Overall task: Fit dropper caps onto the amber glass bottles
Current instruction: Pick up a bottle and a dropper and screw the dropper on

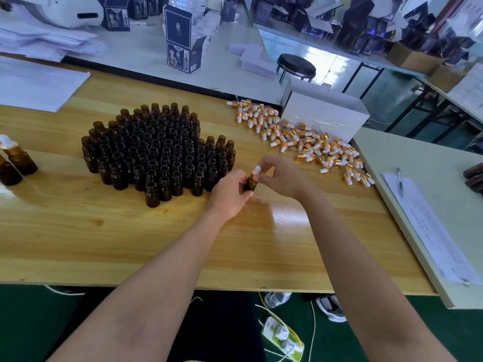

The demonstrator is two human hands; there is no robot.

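the amber bottle (251, 182) in hand is small, rigid glass, probably light and smooth enough to slip, and breakable if it drops onto the wooden bench (183, 244). the body is the place to hold it, since that leaves the neck free. its dropper cap (256, 170) has a soft white rubber bulb over a gold collar; squeezing the bulb would only deform it, so the turning grip belongs on the collar, and whatever hangs below the cap inside the neck is hidden here.

the left hand (230, 194) curls round the bottle's body, holding it tilted just above the bench. the right hand (281, 176) sits directly beside it, fingertips pinching the cap on top of the neck. whether the cap is fully seated cannot be told.

the uncapped bottles (156, 150) stand packed together just left of the hands, and the loose caps (308, 145) lie heaped to the right, near a white box (324, 113). a few capped bottles (18, 158) stand at the far left edge.
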